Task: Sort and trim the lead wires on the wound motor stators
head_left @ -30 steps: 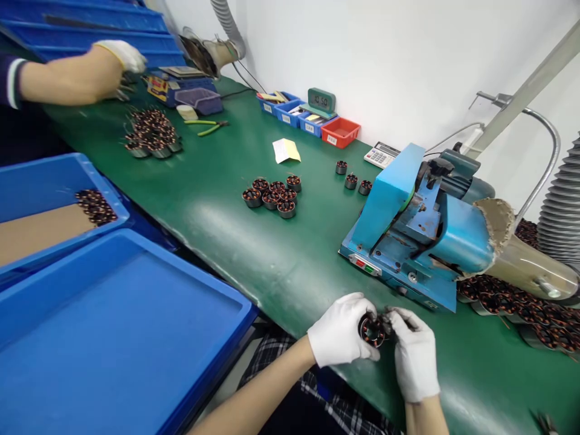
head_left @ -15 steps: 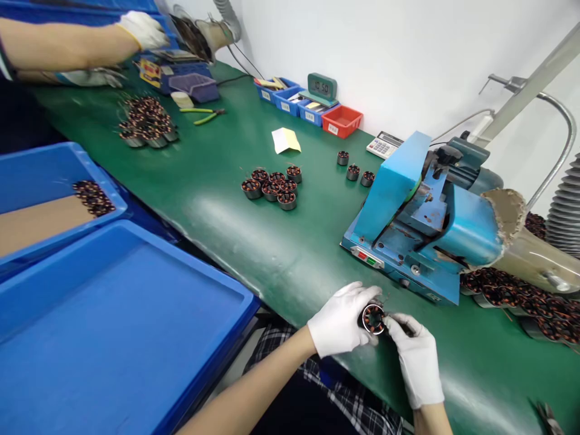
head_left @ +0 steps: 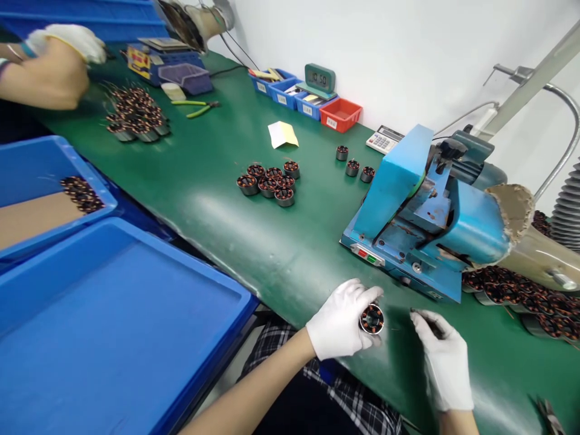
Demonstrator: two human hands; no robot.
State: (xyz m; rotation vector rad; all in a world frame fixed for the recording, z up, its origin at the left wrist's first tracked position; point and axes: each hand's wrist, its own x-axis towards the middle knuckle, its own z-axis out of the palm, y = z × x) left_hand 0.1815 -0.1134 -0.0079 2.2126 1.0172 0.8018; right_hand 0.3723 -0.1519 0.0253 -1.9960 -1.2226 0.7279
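Remotely, I noted the copper-wound stator (head_left: 372, 327) clasped in the left hand (head_left: 336, 325), open end facing me; the right hand (head_left: 444, 357) stood apart, rightward, fingers curled, contents indeterminable.

Wound cores (head_left: 268, 186) lie left and right of the machine (head_left: 423, 211).

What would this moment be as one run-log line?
left grip: holds copper-wound ring | right grip: apart from that ring, contents unclear | green table: bears blue machine, ring cluster
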